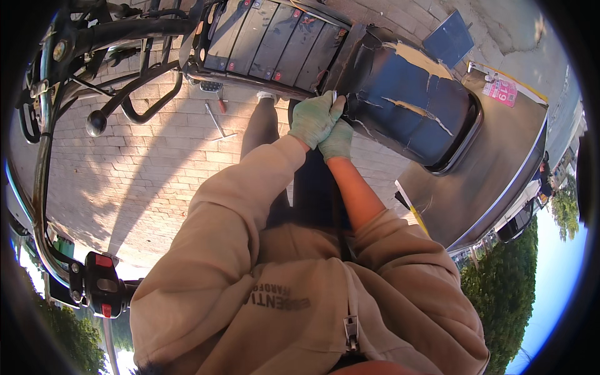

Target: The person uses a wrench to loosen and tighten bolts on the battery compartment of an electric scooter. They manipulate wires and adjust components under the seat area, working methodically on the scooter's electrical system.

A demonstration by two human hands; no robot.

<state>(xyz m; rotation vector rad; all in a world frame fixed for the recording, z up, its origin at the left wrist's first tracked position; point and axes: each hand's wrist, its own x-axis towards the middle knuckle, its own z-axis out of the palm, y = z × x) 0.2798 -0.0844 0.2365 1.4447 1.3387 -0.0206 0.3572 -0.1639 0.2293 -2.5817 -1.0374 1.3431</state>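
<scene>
Brick paving (156, 187) extends beneath the vehicle. Black seat (406, 81), cover split in several places, sits right of the slatted footboard (259, 40). Gloved left hand (314, 119) and right hand (337, 140) meet at the seat's near left corner, fingers curled; what they grip cannot be told. T-shaped tool (215, 120) lies left, on paving.

Cracked, glossy seat (403, 90), apparently vinyl; rough brick paving (156, 169).

Lettering (280, 300) on sweatshirt (215, 206), pink label (500, 92)
</scene>
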